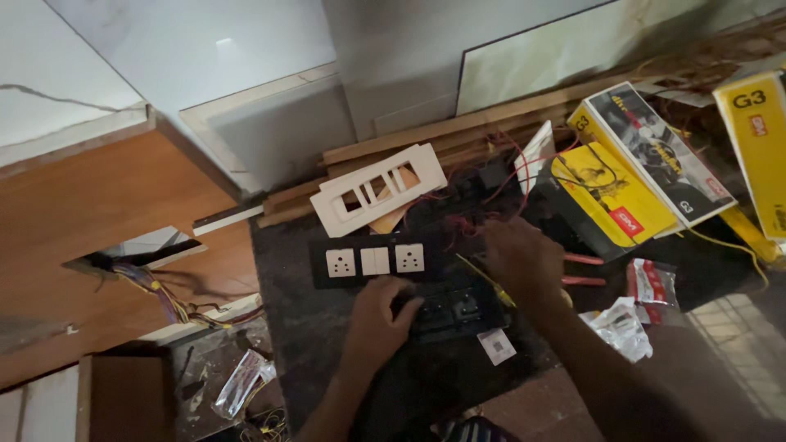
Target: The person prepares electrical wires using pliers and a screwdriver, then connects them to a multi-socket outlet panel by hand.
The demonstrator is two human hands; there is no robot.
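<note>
My left hand (pixel 379 321) rests on a black switch plate (pixel 458 313) lying on a dark work surface (pixel 286 327), fingers curled onto its left end. My right hand (pixel 517 255) hovers just above and to the right of it, fingers bent near red wires (pixel 458 221); whether it holds anything is unclear. A yellow-handled tool (pixel 483 278) lies under it. Just beyond is a black panel (pixel 323 263) carrying two white sockets (pixel 341 263) and a white switch. A white plastic frame (pixel 378 188) with several openings leans further back.
Yellow and black cardboard boxes (pixel 647 164) lie at the right. Small plastic packets (pixel 622 326) sit near my right forearm. A wall cut-out with coloured wires (pixel 160 286) is at the left in a wooden panel. Wooden strips (pixel 458 131) lie behind.
</note>
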